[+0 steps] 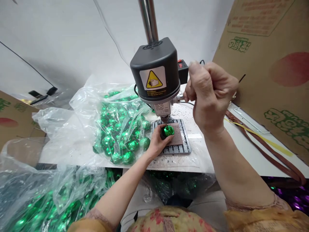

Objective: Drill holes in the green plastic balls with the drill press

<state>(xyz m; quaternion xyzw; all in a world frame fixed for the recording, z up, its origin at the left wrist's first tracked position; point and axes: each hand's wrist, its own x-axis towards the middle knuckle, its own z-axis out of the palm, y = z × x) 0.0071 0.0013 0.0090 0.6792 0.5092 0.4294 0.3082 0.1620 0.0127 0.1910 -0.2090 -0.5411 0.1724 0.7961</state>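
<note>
A small bench drill press (156, 72) with a dark head and a yellow warning sticker stands on a white table (243, 151). My left hand (158, 141) is closed around a shiny green faceted ball (168, 130), holding it on a brown block on the ribbed metal base plate (181, 148), right under the drill tip. My right hand (209, 95) is a fist wrapped round the press's feed lever (180, 97) at the right side of the head; most of the lever is hidden in the fist.
A clear plastic bag (116, 129) of several green balls lies left of the press. Another bag of green balls (43, 199) sits lower left. Cardboard boxes (270, 71) stand at right and far left. A brown strap (265, 154) lies across the table's right side.
</note>
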